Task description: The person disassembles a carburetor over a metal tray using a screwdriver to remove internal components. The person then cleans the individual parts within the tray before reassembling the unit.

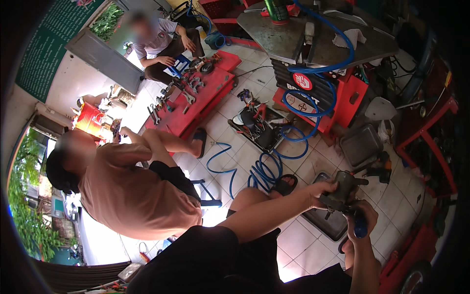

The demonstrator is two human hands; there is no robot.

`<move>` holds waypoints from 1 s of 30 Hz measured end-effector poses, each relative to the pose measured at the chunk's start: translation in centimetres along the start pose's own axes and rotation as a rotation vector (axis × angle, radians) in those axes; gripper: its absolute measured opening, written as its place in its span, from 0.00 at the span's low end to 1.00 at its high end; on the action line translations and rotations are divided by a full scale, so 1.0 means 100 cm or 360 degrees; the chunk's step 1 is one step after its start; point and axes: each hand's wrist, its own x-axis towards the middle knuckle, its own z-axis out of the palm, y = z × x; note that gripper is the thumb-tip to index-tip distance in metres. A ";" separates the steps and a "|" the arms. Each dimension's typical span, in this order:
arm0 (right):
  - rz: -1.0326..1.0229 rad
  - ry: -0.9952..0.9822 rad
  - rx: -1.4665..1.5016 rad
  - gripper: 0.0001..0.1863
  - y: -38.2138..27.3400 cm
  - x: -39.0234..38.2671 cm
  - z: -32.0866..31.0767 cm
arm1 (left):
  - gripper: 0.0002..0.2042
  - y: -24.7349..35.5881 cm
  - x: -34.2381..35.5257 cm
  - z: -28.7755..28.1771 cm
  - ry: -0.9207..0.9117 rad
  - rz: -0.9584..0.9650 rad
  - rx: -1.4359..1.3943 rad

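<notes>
My left hand (320, 194) is closed around the left side of a dark grey metal part (344, 186), which has a round cylinder on top and a stub at its right. My right hand (366, 218), just below the part, has its fingers wrapped round a tool with a blue handle (361, 226). The tool's working end is hidden against the part, so I cannot tell its exact kind. Both hands are above a grey metal tray (313, 215) on the tiled floor. Behind the part lies an orange and black cordless power tool (380, 169).
A coiled blue air hose (267, 171) loops across the floor near my foot. Further off are a crate of hand tools (254, 122), a second tray (361, 145) and a metal-topped workbench (338, 44). Two people sit by a red lift table (205, 105) holding spanners and parts.
</notes>
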 end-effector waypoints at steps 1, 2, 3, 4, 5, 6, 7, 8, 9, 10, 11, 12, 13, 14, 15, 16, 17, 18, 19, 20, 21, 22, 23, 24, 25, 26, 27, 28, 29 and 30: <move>-0.0002 0.0091 0.0049 0.14 -0.001 0.000 0.001 | 0.36 0.001 -0.001 0.001 0.0082 -0.0037 0.0033; 0.0032 0.0068 0.0108 0.15 -0.002 0.001 0.003 | 0.37 0.003 -0.004 0.003 0.0148 0.0010 0.0046; 0.0025 0.0130 0.0197 0.16 -0.005 0.001 0.003 | 0.37 0.005 -0.008 0.005 0.0264 0.0007 0.0068; -0.0105 0.0144 0.0096 0.18 -0.004 0.003 0.003 | 0.38 0.005 -0.008 0.008 0.0336 -0.0059 0.0069; -0.0144 0.0155 0.0026 0.17 -0.004 0.003 0.001 | 0.39 0.007 -0.005 0.009 0.0130 -0.0067 0.0055; -0.0190 0.0149 -0.0057 0.16 -0.002 0.003 -0.002 | 0.40 0.006 0.003 0.009 -0.0047 -0.0149 0.0073; -0.0104 0.0079 -0.0215 0.16 -0.001 0.003 -0.003 | 0.42 0.004 0.009 0.010 -0.0227 -0.0165 0.0010; 0.0026 -0.0009 -0.0102 0.16 -0.005 0.000 -0.010 | 0.42 0.000 0.007 0.017 -0.0156 -0.0002 0.0063; 0.0075 0.0032 0.0045 0.16 -0.008 -0.001 -0.008 | 0.43 0.002 -0.002 0.026 0.0028 0.0072 0.0168; 0.0066 0.0260 0.0050 0.17 -0.009 -0.006 -0.023 | 0.43 -0.012 0.020 0.022 0.0170 -0.0088 0.0179; 0.0045 0.0208 0.0068 0.17 -0.008 -0.007 -0.014 | 0.42 -0.010 0.013 0.020 0.0086 -0.0082 0.0151; 0.0171 0.0101 0.0061 0.18 -0.007 -0.011 -0.022 | 0.41 -0.007 0.014 0.020 -0.0006 -0.0047 0.0213; 0.0301 0.0027 0.0042 0.19 -0.008 -0.013 -0.011 | 0.42 -0.007 0.004 0.014 -0.0036 0.0034 0.0153; 0.0344 -0.0098 0.0081 0.21 -0.007 -0.016 -0.013 | 0.42 -0.002 0.003 0.013 0.0094 -0.0106 0.0160; 0.0234 -0.0040 0.0046 0.22 -0.003 -0.015 -0.014 | 0.42 -0.001 0.002 0.008 0.0087 -0.0071 0.0192; 0.0251 0.0125 0.0098 0.22 -0.001 -0.017 -0.016 | 0.41 0.000 0.000 0.006 0.0071 -0.0050 0.0219; 0.0240 0.0179 0.0110 0.22 0.006 -0.014 -0.022 | 0.41 0.010 0.002 0.003 0.0080 0.0004 0.0219; 0.0328 0.0222 0.0112 0.22 0.010 -0.013 -0.029 | 0.41 0.013 0.002 0.004 0.0100 0.0041 0.0193; 0.0406 0.0313 0.0255 0.23 0.016 -0.012 -0.039 | 0.40 0.014 0.004 0.005 0.0144 0.0037 0.0155; 0.0487 0.0451 0.0419 0.23 0.021 -0.011 -0.049 | 0.39 0.018 0.006 0.007 0.0072 0.0064 0.0181; 0.0552 0.0719 0.1258 0.21 0.028 -0.011 -0.049 | 0.39 0.021 0.009 0.009 0.0004 0.0158 0.0249; 0.0683 0.0880 0.1405 0.17 0.038 -0.008 -0.054 | 0.40 0.021 0.012 0.011 -0.0010 0.0249 0.0260; 0.0963 0.0975 0.1562 0.13 0.045 -0.009 -0.049 | 0.43 0.023 0.012 0.013 0.0073 0.0249 0.0284; 0.1455 0.0991 0.1615 0.13 0.052 -0.009 -0.046 | 0.45 0.023 0.013 0.014 0.0043 0.0243 0.0229; 0.1715 0.0735 0.1544 0.13 0.058 -0.009 -0.042 | 0.48 0.026 0.015 0.015 0.0061 0.0209 0.0252; 0.1851 0.0627 0.1559 0.15 0.062 -0.009 -0.036 | 0.50 0.026 0.013 0.017 0.0101 0.0258 0.0216; 0.1874 0.0559 0.1497 0.17 0.065 -0.007 -0.038 | 0.51 0.028 0.016 0.017 0.0068 0.0250 0.0239; 0.1936 0.0409 0.1483 0.18 0.065 -0.007 -0.036 | 0.52 0.029 0.016 0.017 0.0071 0.0290 0.0208; 0.1854 0.0503 0.1446 0.18 0.064 -0.007 -0.038 | 0.53 0.030 0.016 0.018 0.0057 0.0254 0.0218; 0.1750 0.0506 0.1488 0.19 0.061 -0.007 -0.041 | 0.53 0.030 0.016 0.018 0.0061 0.0248 0.0228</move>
